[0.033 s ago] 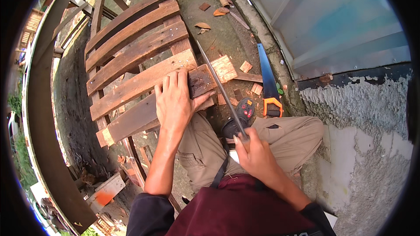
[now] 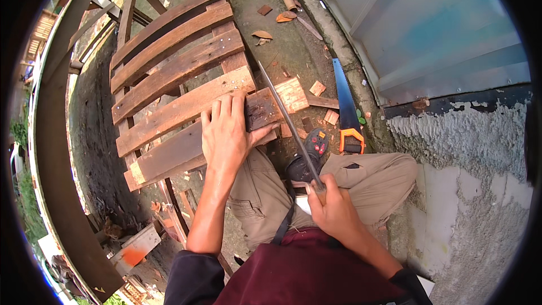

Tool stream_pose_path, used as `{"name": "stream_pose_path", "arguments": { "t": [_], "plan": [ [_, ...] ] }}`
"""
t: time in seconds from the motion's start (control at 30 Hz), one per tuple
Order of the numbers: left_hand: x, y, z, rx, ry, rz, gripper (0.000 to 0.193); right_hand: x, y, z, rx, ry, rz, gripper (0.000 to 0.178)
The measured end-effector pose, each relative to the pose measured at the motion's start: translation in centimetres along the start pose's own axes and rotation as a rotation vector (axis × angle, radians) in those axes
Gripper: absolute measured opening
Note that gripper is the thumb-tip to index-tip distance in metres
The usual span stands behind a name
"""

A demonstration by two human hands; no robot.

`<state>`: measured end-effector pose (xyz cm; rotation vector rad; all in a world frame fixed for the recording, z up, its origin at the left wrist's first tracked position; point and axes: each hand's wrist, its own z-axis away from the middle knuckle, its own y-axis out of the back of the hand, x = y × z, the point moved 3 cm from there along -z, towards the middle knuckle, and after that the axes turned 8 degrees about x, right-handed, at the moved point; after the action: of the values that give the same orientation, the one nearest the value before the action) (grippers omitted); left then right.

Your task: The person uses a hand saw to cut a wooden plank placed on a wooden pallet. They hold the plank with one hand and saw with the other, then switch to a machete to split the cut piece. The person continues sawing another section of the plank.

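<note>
My left hand point(image 2: 224, 130) presses down over the nearest wooden slat point(image 2: 169, 161) of a slatted wooden frame point(image 2: 186, 82). Its fingers bend across the slat and the thumb lies along the near edge. In front of my lap, my right hand point(image 2: 337, 210) is closed around the lower end of a long, narrow metal blade point(image 2: 288, 118), seen nearly edge-on. Its grip is hidden by my fingers. The blade slants up and left, crossing the slat's dark right end in this view; whether they touch I cannot tell. Nail heads dot the slats.
A handsaw point(image 2: 346, 101) with an orange and black handle lies at the right. Wood offcuts point(image 2: 292, 95) and dry leaves point(image 2: 262, 34) litter the ground. A metal panel point(image 2: 418, 28) and a rough wall point(image 2: 463, 141) bound the right side. My dark shoe point(image 2: 310, 152) is below the blade.
My right hand and the blade have shifted slightly toward me and to the right. My left hand stays on the slat, barely moved.
</note>
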<state>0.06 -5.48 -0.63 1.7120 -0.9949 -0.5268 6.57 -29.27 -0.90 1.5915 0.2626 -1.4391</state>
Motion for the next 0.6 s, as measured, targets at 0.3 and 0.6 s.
{"name": "stream_pose_path", "arguments": {
  "t": [0.3,0.6],
  "plan": [
    [-0.3,-0.5,-0.3,0.022,0.061,-0.046,0.080,-1.3,-0.5,-6.2,0.357,0.042,-0.114,0.025],
    [-0.4,-0.5,-0.6,-0.004,0.080,-0.045,0.083,-0.8,-0.3,-3.8,0.010,0.042,-0.163,0.022]
  ]
}}
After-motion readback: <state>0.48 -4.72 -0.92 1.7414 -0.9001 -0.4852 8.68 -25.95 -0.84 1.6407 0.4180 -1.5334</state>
